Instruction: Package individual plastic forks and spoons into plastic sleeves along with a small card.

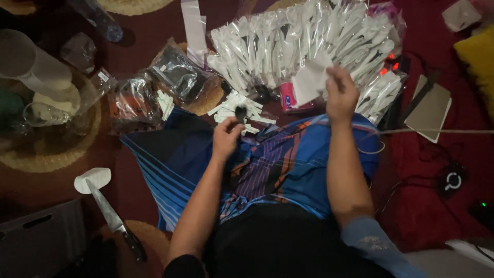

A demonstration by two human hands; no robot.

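left hand (226, 138) closed around a small dark spoon (241, 112), bowl end sticking up past the fingers, held above the blue striped cloth (288, 164) over the lap. right hand (340, 95) raised higher, fingers pinched on a white paper napkin (310, 81), napkin hanging to the left of the hand. big heap of clear packets with white plastic cutlery (303, 41) lying on the floor just beyond both hands, toward the top edge. scattered small white paper slips (237, 109) on the floor right behind the spoon. pink packet (289, 98) partly under the napkin, at the foot of the heap. two crinkled clear bags with dark contents (154, 87) left of the slips, near the round woven mat (51, 149). knife (116, 221) with dark handle lying on the floor at lower left, tip touching a white piece (92, 179). clear bottle (100, 20) lying at the top left. yellow cushion (478, 62) at the right edge. flat grey card (429, 110) right of the heap, well apart from the hands. thin white cable (437, 131) crossing the red floor covering (437, 206) on the right.
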